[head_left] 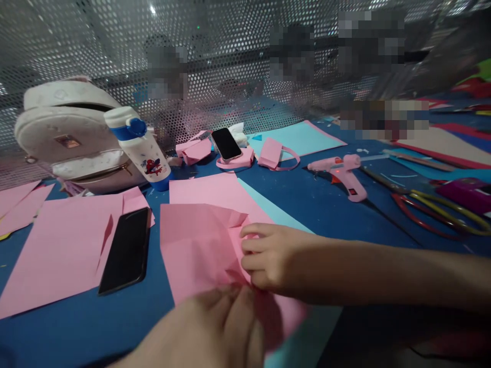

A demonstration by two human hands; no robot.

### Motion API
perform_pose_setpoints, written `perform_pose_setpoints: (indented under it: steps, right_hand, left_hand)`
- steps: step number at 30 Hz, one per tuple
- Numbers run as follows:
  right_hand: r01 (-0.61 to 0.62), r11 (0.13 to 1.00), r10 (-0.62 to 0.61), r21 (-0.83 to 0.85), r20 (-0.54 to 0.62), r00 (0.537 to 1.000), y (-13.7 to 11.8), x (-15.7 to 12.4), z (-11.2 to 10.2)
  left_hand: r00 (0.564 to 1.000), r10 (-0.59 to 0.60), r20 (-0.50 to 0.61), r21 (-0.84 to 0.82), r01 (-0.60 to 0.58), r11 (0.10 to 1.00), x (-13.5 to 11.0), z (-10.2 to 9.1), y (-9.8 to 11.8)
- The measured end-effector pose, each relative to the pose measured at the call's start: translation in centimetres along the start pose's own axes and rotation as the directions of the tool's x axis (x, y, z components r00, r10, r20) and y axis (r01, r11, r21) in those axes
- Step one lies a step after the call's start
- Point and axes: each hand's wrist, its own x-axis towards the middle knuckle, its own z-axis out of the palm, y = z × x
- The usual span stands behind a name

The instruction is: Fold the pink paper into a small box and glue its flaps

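A folded pink paper (197, 235) stands partly raised in front of me, its creased end under my hands. My right hand (270, 258) reaches in from the right, fingers curled over the folded edge and closed on it. From below, my left hand (215, 327) pinches the near edge of the same paper, close to the right fingertips. That hand is slightly blurred, and both thumbs are largely hidden. Beneath lie a flat pink sheet (205, 189) and a light blue sheet (274, 207).
On the blue table, a black phone (126, 250) lies on pink sheets at left. Behind stand a white backpack (76, 128) and a bottle (141, 148). Small pink paper bags (270, 153) sit farther back. A glue gun (341, 171) and scissors (433, 207) lie right.
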Motion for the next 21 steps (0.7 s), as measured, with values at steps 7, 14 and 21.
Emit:
perform_pose_setpoints:
  steps: [7, 14, 21]
  right_hand:
    - [-0.091, 0.973, 0.050, 0.214, 0.190, 0.981, 0.8, 0.6, -1.6]
    - [-0.132, 0.951, 0.057, 0.281, 0.260, 0.964, 1.1, 0.9, -1.9]
    - [-0.189, 0.769, 0.222, 0.611, 0.022, 0.975, 2.5, 0.7, -1.3]
  left_hand:
    - [0.962, -0.093, 0.256, -0.281, 0.167, 0.945, 1.2, -1.6, -3.8]
    - [0.959, -0.091, 0.268, -0.278, 0.168, 0.946, 0.9, -1.2, -4.2]
    - [0.986, -0.046, -0.158, -0.029, 0.042, 0.999, 1.4, -1.6, -5.8]
